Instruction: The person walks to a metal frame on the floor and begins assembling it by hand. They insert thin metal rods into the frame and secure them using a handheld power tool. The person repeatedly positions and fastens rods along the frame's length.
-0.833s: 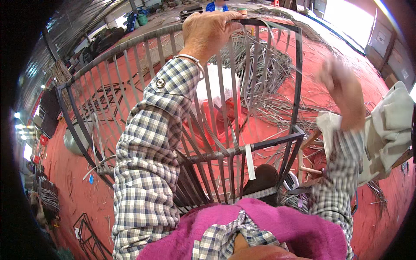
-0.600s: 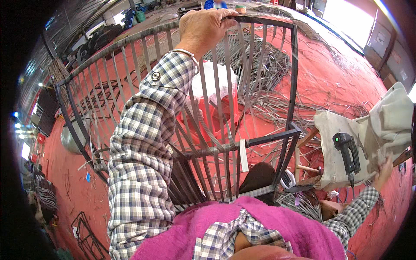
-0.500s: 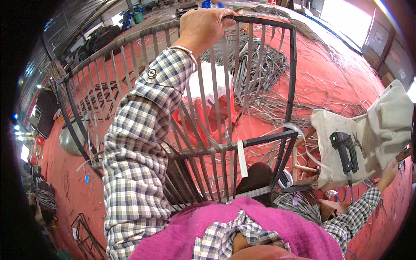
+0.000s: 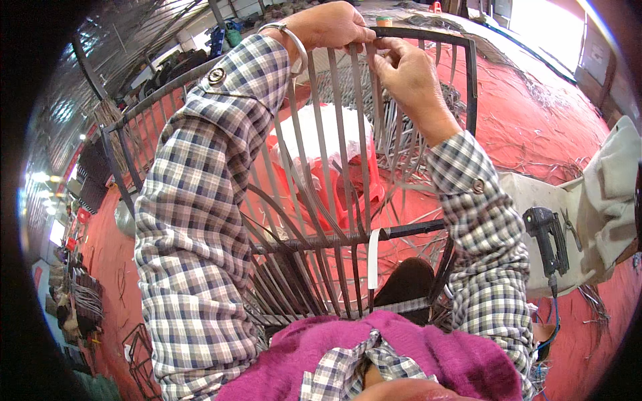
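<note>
A dark metal frame [image 4: 472,87] stands upright before me, strung with many grey flat strips [image 4: 334,134] that run down to a wrapped crossbar [image 4: 294,245]. My left hand [image 4: 331,27] is closed over the top rail where the wrapping ends, its fingertips curled behind it. Close beside it, my right hand [image 4: 411,73] has thumb and forefinger pinched at the same rail; what lies between them is hidden. The bare black part of the rail [image 4: 421,32] continues right of both hands. A short white strip [image 4: 373,260] hangs off the crossbar.
At the right, a black nail gun [image 4: 548,242] with a blue hose and pliers [image 4: 570,229] lie on a pale cloth-covered stand [image 4: 588,264]. Behind the frame stands a red stool [image 4: 358,190] with white plastic on top. Loose grey strips [image 4: 328,87] litter the red floor.
My right hand has come from the stand at the right up to the top rail, next to my left. My left hand has shifted its grip there and turned at the wrist.
</note>
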Action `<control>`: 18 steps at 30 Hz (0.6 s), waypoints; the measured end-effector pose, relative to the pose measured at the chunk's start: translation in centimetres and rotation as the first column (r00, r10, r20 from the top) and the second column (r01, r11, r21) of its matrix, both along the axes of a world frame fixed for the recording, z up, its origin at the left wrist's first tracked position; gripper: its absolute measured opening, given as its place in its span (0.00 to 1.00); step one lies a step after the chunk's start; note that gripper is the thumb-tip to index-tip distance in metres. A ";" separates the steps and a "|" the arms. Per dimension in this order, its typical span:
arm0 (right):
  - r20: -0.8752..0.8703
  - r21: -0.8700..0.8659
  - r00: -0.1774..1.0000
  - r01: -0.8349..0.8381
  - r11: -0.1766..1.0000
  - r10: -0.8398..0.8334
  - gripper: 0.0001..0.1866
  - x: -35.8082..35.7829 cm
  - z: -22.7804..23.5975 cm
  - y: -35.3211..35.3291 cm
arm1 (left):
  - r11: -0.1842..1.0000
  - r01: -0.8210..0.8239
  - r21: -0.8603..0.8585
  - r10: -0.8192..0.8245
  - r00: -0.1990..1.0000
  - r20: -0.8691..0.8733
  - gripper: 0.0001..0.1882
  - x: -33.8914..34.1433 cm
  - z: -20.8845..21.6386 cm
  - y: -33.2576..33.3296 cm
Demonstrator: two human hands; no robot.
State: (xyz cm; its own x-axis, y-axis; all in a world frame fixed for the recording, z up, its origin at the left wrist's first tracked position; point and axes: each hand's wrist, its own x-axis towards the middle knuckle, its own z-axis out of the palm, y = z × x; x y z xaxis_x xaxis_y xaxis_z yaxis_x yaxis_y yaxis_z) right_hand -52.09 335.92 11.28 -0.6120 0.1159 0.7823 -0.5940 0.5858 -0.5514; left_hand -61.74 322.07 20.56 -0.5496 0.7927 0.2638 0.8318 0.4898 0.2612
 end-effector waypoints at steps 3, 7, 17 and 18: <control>0.148 0.059 0.987 0.047 0.997 -0.055 0.13 0.4 0.1 -0.4 | 1.000 -0.010 0.000 0.010 1.000 -0.012 0.12 0.2 -0.3 0.0; 0.173 -0.336 0.934 -0.241 0.910 0.311 0.15 2.8 0.4 0.9 | 1.000 0.003 0.016 0.004 0.904 -0.427 0.13 2.7 -1.2 -0.2; -0.094 -0.614 0.846 -0.464 0.639 0.525 0.15 3.9 2.5 -1.2 | 0.984 -0.126 0.123 0.176 0.681 -0.711 0.12 5.9 -2.3 -0.3; -0.060 -0.514 0.867 -0.452 0.729 0.495 0.13 4.3 3.0 -0.7 | 0.982 -0.122 0.142 0.187 0.666 -0.722 0.13 6.0 -2.4 -0.3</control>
